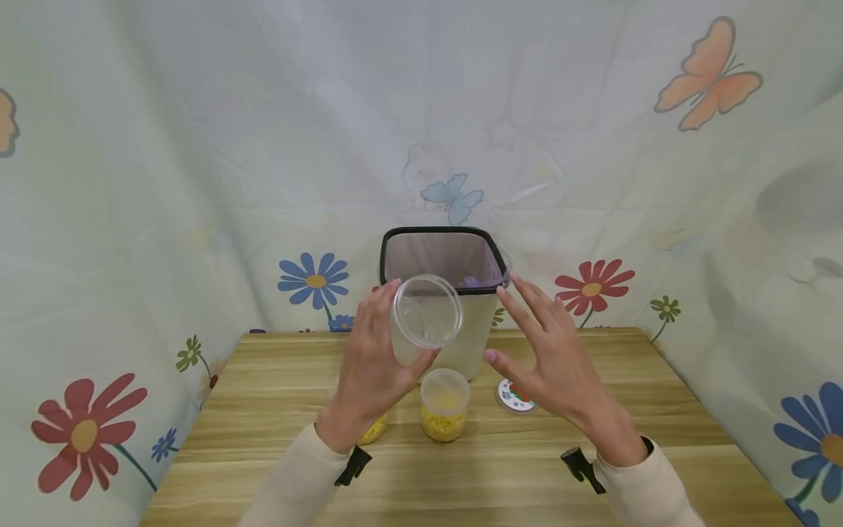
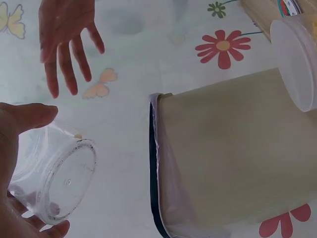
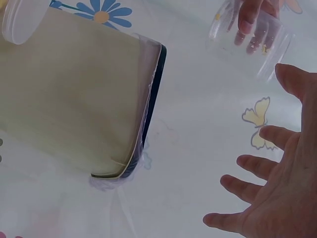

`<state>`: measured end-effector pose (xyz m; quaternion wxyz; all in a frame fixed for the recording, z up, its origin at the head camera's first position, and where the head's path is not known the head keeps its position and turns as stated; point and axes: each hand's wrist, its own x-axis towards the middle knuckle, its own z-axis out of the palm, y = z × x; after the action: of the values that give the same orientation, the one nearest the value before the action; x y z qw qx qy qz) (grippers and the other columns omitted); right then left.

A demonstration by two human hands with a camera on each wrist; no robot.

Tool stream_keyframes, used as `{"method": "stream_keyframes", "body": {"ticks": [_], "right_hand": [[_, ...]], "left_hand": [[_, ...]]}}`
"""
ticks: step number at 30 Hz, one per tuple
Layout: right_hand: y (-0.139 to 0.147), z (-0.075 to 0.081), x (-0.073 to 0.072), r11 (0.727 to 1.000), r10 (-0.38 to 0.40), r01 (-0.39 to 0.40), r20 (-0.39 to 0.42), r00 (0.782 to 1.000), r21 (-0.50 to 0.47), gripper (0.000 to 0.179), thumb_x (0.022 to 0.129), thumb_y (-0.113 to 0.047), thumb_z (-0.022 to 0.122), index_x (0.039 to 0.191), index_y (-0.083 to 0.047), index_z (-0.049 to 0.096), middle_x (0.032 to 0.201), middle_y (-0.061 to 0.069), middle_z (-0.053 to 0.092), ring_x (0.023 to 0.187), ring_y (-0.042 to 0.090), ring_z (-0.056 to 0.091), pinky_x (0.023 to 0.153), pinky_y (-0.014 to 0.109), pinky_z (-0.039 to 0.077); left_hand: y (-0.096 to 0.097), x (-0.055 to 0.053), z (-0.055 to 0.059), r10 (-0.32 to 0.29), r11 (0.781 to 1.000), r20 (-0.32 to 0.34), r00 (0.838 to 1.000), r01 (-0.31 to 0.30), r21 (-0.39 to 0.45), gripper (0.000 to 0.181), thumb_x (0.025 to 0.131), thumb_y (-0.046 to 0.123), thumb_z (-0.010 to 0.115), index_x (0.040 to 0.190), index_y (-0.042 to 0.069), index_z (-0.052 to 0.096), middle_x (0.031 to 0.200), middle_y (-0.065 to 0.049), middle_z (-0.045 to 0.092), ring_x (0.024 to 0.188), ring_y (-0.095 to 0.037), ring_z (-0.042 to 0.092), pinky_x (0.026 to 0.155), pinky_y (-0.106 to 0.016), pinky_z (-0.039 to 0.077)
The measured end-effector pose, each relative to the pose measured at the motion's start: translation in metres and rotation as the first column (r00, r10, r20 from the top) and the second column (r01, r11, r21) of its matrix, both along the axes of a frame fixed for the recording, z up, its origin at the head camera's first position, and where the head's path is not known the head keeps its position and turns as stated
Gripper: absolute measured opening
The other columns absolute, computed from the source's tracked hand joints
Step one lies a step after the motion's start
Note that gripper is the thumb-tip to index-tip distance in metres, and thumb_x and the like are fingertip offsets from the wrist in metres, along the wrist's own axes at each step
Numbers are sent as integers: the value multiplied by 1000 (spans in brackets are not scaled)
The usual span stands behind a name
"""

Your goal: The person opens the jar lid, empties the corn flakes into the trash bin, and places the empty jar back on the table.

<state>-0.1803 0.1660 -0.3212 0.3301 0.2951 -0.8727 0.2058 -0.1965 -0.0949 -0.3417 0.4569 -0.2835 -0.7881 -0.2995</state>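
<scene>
My left hand (image 1: 369, 373) grips a clear plastic jar (image 1: 428, 311) by its side, fingers on one side and thumb on the other. The jar is tipped in the air in front of the bin, and in the right wrist view a few yellow crumbs (image 3: 265, 49) cling to its wall. Apart from the jar, my right hand (image 1: 553, 359) hovers with fingers spread and holds nothing. On the table below stands a tub (image 1: 444, 406) partly filled with small yellow bits. A second lot of yellow bits (image 1: 374, 430) shows beside my left wrist, its container mostly hidden.
A pale bin with a black rim (image 1: 437, 230) and a purple liner bag stands behind my hands on the wooden table (image 1: 283, 410). Under my right hand lies a round printed lid (image 1: 514, 399). A flowered curtain (image 1: 316, 146) hangs around the table.
</scene>
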Motion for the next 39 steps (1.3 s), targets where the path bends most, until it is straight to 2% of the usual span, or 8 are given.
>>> {"method": "stream_keyframes", "body": {"ticks": [4,9,14,23,33,39], "right_hand": [[3,-2,3,1000,-7,7,-9,1000,-7,81,83,-46,71,153,-24,36,160,11,32,144,41,32,113,70,21],[6,-6,6,1000,-7,7,-8,1000,-3,82,83,-46,71,153,-25,35,160,9,32,144,39,32,115,69,18],[10,-14,9,1000,-6,6,-6,1000,-5,79,84,-48,69,153,-23,37,162,5,30,144,38,33,111,72,20],[12,-31,11,1000,-8,8,2,1000,2,78,86,-53,67,151,-20,39,159,9,35,141,37,37,110,72,23],[23,-47,10,999,-39,38,27,999,34,80,84,-49,71,152,-21,39,160,7,33,141,37,36,114,67,21],[32,-53,12,995,-76,73,46,996,68,83,79,-43,76,151,-19,40,160,8,33,142,37,34,120,60,15]], "left_hand": [[2,2,-9,-9,1000,27,1000,8,27,101,67,28,88,148,2,33,140,-16,49,126,-29,50,103,-45,48],[10,2,-21,-36,997,49,998,33,64,100,67,28,88,147,2,34,143,-14,48,125,-28,50,101,-44,49],[18,1,-33,-53,996,63,997,48,72,101,67,29,88,148,2,32,143,-14,46,125,-26,50,102,-43,50],[27,2,-52,-60,995,131,990,50,85,102,68,30,88,148,3,31,140,-12,48,123,-25,53,99,-42,52],[40,-3,-72,-59,994,143,988,45,101,102,66,31,89,147,3,33,140,-13,49,122,-26,55,99,-43,52],[46,-4,-83,-75,993,208,975,55,101,101,69,32,87,148,5,30,141,-12,47,123,-25,54,100,-44,52]]}}
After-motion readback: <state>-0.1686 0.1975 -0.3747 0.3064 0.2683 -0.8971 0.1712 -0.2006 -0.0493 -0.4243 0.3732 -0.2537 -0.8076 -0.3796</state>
